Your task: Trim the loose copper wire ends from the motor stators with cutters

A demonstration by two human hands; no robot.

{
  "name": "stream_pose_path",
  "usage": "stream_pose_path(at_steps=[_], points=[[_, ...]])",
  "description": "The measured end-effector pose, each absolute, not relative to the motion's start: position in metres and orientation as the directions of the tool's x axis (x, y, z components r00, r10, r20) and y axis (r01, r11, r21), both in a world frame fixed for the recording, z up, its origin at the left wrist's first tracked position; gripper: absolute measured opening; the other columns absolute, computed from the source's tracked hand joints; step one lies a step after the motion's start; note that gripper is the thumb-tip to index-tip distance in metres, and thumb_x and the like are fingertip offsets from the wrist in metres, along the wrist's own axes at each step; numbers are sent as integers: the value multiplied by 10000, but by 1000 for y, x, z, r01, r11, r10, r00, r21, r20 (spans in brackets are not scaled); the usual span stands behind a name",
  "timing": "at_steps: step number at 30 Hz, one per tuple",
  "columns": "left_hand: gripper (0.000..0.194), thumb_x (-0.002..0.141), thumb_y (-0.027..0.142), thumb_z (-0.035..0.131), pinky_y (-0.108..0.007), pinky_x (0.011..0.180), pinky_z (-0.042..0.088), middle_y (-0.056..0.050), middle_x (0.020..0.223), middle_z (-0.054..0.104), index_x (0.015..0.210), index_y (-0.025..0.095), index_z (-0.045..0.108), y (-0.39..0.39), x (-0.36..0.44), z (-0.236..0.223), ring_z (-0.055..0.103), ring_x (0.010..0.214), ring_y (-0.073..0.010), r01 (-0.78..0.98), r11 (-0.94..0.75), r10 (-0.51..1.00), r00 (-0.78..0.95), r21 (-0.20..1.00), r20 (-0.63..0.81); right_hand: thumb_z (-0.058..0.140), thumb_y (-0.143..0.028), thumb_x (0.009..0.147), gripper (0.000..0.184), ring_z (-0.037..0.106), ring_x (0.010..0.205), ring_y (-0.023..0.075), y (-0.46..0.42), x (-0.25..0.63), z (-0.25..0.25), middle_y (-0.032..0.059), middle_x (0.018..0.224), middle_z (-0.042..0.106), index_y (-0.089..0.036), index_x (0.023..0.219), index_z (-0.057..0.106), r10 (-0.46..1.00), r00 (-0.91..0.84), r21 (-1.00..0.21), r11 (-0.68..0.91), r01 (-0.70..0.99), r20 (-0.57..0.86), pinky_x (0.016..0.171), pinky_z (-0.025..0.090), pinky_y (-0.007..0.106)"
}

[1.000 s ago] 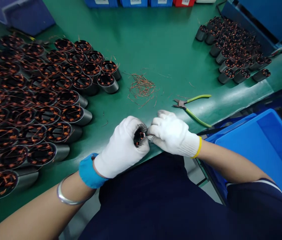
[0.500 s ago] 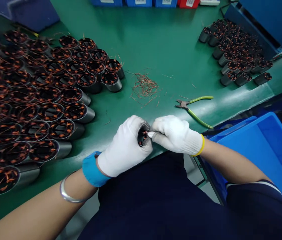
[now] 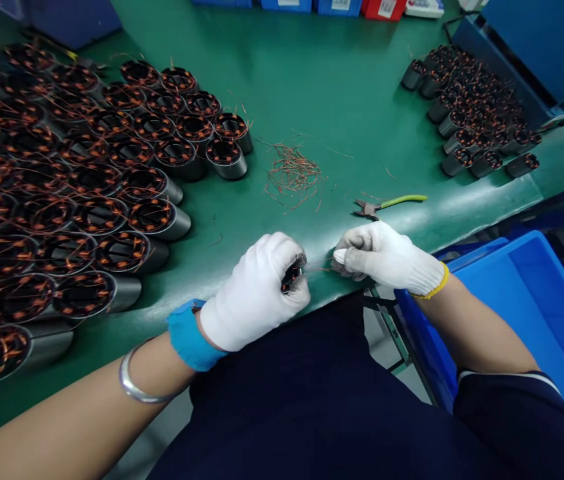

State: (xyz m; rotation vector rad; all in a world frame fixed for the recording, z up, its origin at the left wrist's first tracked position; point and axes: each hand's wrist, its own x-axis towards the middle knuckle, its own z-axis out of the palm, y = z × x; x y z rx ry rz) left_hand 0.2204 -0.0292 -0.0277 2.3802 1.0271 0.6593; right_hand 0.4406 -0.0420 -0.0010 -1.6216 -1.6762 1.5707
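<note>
My left hand, in a white glove, is closed around a small motor stator; its dark opening with copper windings shows between thumb and fingers. To the right, my gloved right hand pinches thin copper wire that runs across from the stator. Just behind the right hand lies a pair of cutting pliers with green handles, one handle now hidden by the hand. Beyond both hands a loose heap of copper wire offcuts rests on the green table.
Many stators with loose wire ends crowd the table's left side. A group of smaller-looking stators stands at the back right by a blue machine. A blue bin sits below the right arm. Blue boxes and a red box line the back.
My right hand has moved right, away from the stator, and wire now stretches between the two. It now covers one plier handle. My left hand keeps its hold with little movement.
</note>
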Motion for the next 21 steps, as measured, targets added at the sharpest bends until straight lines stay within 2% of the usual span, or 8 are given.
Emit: stream_pose_path(at_steps=[3, 5, 8, 11, 12, 14, 17, 21], points=[[110, 711, 119, 469, -356, 685, 454, -58, 779, 537, 783, 201, 486, -29, 221, -30, 500, 724, -201, 526, -628, 748, 612, 573, 259, 570, -375, 848, 236, 521, 546, 91, -40, 441, -1, -5, 642, 602, -165, 753, 620, 849, -321, -846, -238, 478, -420, 512, 418, 224], [109, 715, 116, 464, -360, 682, 452, -61, 777, 537, 779, 201, 488, -29, 221, -31, 497, 720, -203, 516, -644, 737, 617, 565, 276, 550, -395, 869, 255, 551, 597, 102, -38, 440, 0, 5, 687, 615, -160, 807, 627, 887, -294, -859, -187, 476, -356, 560, 455, 233], [110, 725, 109, 461, -360, 679, 445, -64, 782, 538, 778, 201, 487, -30, 220, -31, 493, 722, -205, 505, -666, 720, 628, 549, 295, 586, -398, 842, 317, 629, 800, 137, -32, 437, 2, 54, 958, 672, -164, 1057, 600, 930, -265, -918, -148, 368, -256, 679, 513, 258], [108, 738, 108, 457, -357, 683, 440, -59, 789, 535, 772, 209, 473, -31, 220, -31, 492, 731, -202, 510, -669, 719, 628, 541, 298, 716, -319, 698, 528, 647, 992, 170, -24, 433, 2, 86, 1160, 651, -171, 1175, 545, 857, -422, -951, -227, 208, -297, 788, 537, 276], [104, 745, 112, 458, -357, 690, 439, -58, 797, 536, 773, 212, 466, -31, 220, -32, 494, 739, -201, 513, -667, 722, 624, 540, 298, 747, -294, 656, 534, 653, 996, 174, -22, 432, 2, 81, 1139, 667, -168, 1142, 567, 805, -494, -944, -254, 211, -327, 795, 539, 271], [85, 762, 135, 467, -357, 698, 438, -57, 814, 537, 779, 217, 452, -31, 220, -33, 496, 752, -199, 521, -663, 728, 616, 538, 300, 775, -292, 632, 429, 678, 887, 163, -17, 427, 1, 52, 977, 714, -158, 1013, 631, 707, -584, -916, -270, 298, -399, 726, 539, 239], [54, 782, 195, 483, -358, 686, 438, -54, 814, 524, 794, 220, 437, -31, 221, -34, 493, 747, -200, 527, -661, 730, 617, 535, 295, 736, -364, 711, 264, 659, 653, 124, -12, 419, 0, 21, 732, 704, -150, 848, 666, 605, -617, -860, -281, 426, -504, 566, 509, 203], [102, 744, 184, 481, -363, 682, 444, -46, 797, 498, 813, 220, 416, -31, 220, -32, 492, 732, -202, 585, -613, 773, 584, 531, 248, 682, -353, 777, 217, 618, 524, 96, -12, 409, 1, 9, 607, 668, -144, 762, 628, 571, -602, -829, -400, 390, -558, 526, 525, 201]])
